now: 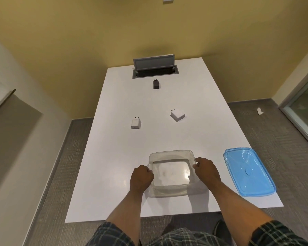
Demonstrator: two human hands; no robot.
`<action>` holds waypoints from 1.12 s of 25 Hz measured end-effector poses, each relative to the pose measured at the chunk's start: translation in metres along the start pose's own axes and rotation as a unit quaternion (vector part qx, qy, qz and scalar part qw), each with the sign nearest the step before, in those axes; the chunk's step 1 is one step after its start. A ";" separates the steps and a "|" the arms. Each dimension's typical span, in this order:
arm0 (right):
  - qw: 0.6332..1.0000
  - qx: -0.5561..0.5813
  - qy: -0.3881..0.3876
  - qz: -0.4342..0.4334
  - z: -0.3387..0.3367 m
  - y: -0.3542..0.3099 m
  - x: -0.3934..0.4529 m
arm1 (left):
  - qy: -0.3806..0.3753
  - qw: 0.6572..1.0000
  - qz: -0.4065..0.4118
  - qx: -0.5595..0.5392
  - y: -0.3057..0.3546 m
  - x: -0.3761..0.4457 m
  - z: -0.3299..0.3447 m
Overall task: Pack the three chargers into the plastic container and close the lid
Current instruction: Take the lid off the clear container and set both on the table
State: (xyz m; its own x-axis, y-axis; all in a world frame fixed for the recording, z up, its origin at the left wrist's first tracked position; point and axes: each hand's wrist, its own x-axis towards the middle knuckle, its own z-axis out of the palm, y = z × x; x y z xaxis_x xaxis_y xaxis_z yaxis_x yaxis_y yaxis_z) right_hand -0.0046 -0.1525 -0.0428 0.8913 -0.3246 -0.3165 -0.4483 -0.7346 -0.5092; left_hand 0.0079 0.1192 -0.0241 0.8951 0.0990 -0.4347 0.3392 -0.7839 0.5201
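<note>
The clear, rectangular plastic container (pixel 172 173) sits open and empty at the near middle of the white worktop (pixel 114 157). The left hand (pixel 140 178) has its grip closed on the container's left rim, fingers curled into a near fist over the edge. The right hand (pixel 207 170) has its grip clamped on the right rim, fingertips pinching the wall. Both forearms reach out from checked sleeves at the near edge.

Just right of the container, apart from it, the translucent blue plastic lid (pixel 249 172) lies flat close to the worktop's right edge. None of the three chargers is packed yet. The small white flat charger (pixel 136 123) lies at mid-worktop to the left, pins pointing far. The larger white cube-shaped charger (pixel 177 115) lies to its right, turned at an angle. The black charger (pixel 156 84) sits well beyond both, just near of the grey pop-up socket box (pixel 155 68) set into the far end.

The step in hand looks like setting or steadying the container before loading. The next move probably calls for one hand to let go and reach far across to a charger, the white ones being closest; the black one asks for the longest stretch.
</note>
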 end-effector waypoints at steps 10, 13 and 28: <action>1.000 0.001 -0.003 0.013 0.001 -0.003 -0.002 | 0.000 0.999 -0.011 0.051 0.003 -0.004 -0.001; 1.000 -0.005 -0.004 0.009 0.002 -0.003 -0.003 | 0.001 0.997 0.001 0.078 0.005 -0.005 -0.001; 0.982 -0.023 0.171 -0.077 -0.008 -0.018 -0.003 | 0.119 0.977 0.121 0.131 -0.003 0.024 -0.020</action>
State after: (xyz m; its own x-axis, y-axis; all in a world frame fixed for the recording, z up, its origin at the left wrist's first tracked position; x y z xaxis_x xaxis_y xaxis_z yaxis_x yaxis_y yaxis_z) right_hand 0.0016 -0.1432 -0.0260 0.9227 -0.3819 0.0526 -0.3091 -0.8145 -0.4909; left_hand 0.0345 0.1365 -0.0214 0.9925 0.0063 -0.1219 0.0510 -0.9288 0.3670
